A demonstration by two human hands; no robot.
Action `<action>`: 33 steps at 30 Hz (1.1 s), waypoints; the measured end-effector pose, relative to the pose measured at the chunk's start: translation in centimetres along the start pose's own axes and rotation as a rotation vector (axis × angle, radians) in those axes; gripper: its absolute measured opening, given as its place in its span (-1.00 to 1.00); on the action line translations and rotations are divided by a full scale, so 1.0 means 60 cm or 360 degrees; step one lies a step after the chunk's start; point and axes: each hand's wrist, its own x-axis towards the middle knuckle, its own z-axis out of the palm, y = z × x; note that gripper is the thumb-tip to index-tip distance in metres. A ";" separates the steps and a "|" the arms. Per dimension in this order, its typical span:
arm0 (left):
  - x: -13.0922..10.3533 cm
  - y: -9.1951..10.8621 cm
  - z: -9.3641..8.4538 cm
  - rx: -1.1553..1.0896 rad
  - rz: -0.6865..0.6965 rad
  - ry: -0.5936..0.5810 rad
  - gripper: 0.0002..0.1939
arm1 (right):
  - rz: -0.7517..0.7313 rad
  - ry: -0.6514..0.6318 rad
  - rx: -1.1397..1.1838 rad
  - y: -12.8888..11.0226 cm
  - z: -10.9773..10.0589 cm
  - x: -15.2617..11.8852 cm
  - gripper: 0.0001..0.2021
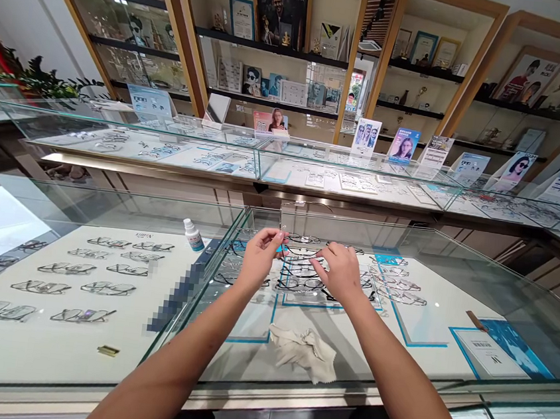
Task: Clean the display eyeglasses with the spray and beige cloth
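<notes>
Both my hands are raised over the glass display case [236, 381], at the middle of the view. My left hand [261, 251] pinches one side of a thin dark pair of glasses [300, 250]. On the other side of that pair, my right hand [338, 267] has its thumb and fingers closed on the frame. Rows of glasses [302, 284] lie below and behind my hands. Nearer to me, a crumpled pale cloth [303, 353] rests between my forearms.
To the left, more glasses [86, 316] lie in rows, with a small white bottle [193, 235] and a gold-coloured piece [108, 351]. A blue-and-white card [489, 355] is at right. Another glass counter [258, 179] crosses behind, with shelves beyond.
</notes>
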 end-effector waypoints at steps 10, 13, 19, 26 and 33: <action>-0.018 0.002 0.015 0.0186 0.0193 -0.0235 -0.63 | 0.0125 0.0019 0.0436 -0.032 -0.016 0.002 -0.74; -0.030 -0.004 0.027 0.0215 0.0329 -0.0345 -0.70 | 0.0114 0.0065 0.0768 -0.047 -0.012 0.001 -0.69; -0.040 -0.013 0.037 0.0084 0.0248 -0.0450 -0.75 | 0.0122 0.0158 0.0992 -0.062 0.001 -0.003 -0.80; -0.048 0.004 0.037 0.0219 0.0304 -0.0511 -0.73 | 0.0226 0.0200 0.0898 -0.061 -0.001 -0.004 -0.79; -0.013 0.046 -0.017 0.0807 0.0879 0.0221 -0.77 | 0.0283 0.0285 0.0841 -0.041 -0.008 -0.005 -0.76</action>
